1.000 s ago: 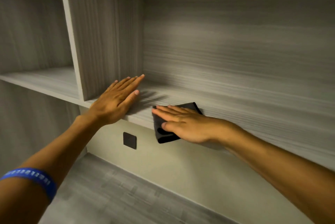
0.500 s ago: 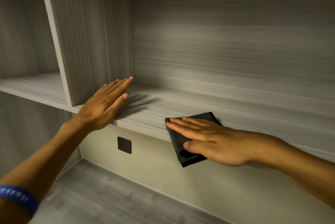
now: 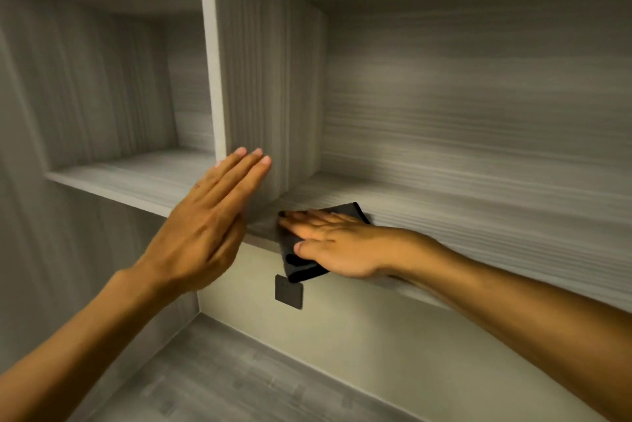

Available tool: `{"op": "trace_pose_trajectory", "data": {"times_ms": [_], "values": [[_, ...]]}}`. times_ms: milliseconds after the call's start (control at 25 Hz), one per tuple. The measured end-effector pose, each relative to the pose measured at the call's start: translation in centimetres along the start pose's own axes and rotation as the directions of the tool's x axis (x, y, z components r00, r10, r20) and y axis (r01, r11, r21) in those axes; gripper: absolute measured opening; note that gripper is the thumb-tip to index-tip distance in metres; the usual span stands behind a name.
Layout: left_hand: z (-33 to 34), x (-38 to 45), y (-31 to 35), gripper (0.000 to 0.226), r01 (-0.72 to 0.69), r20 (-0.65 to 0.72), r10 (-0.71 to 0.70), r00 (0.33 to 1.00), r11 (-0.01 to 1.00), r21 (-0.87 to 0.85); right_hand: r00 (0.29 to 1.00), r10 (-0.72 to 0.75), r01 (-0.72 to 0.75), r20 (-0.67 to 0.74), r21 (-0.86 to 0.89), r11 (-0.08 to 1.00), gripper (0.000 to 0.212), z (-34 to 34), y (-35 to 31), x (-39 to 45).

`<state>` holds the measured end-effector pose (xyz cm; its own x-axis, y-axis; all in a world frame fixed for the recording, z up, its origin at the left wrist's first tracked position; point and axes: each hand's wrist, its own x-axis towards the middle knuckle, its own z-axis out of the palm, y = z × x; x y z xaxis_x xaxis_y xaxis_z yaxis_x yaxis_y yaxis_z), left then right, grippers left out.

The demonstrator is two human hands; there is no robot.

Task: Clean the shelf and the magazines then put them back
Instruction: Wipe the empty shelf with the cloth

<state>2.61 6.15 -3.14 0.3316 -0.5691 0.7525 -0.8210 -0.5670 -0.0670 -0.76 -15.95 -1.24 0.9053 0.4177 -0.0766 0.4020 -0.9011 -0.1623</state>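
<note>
The right hand lies flat, fingers straight and together, pressing a folded black cloth onto the shelf. Its fingertips point left toward the corner where the shelf board meets the upright divider; the thumb rests on the part of the cloth that droops over the shelf's front edge. The left hand is released and holds nothing, fingers straight and close together, raised in front of the divider's lower end. Whether it touches the panel or only hovers before it cannot be told from this view.

The cloth sits at the left end of the right-hand compartment, just beside the divider, with its hidden middle under the palm. The shelf's long axis runs away to the right from there, along the person's right forearm, and most of the board lies on that side. So the wiping hand is the nearer one, and any coming stroke probably runs rightward along the grain or back into the corner.

No magazines show anywhere; the compartment to the left of the divider holds none either. A dark wall plate sits below the shelf, above a grey floor. The shelf-wiping step seems under way, with the magazines yet to come.
</note>
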Motion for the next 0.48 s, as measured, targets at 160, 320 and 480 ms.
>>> {"op": "trace_pose_trajectory", "data": {"times_ms": [160,320,480], "values": [[0.4,0.1,-1.5,0.061,-0.11,0.076,0.097,0.992,0.975,0.19,0.994,-0.019,0.03,-0.104,0.101,0.994,0.051,-0.4,-0.8,5.9],[1.5,0.2,-2.1,0.069,-0.089,0.076,0.068,0.995,0.939,0.332,0.984,0.13,-0.111,-0.117,0.156,0.981,0.052,-1.5,1.7,8.0],[1.7,0.5,-2.1,0.074,-0.042,-0.003,0.05,0.999,0.865,0.5,0.961,0.237,-0.216,-0.143,0.15,0.965,0.051,-1.7,2.0,9.2]]}}
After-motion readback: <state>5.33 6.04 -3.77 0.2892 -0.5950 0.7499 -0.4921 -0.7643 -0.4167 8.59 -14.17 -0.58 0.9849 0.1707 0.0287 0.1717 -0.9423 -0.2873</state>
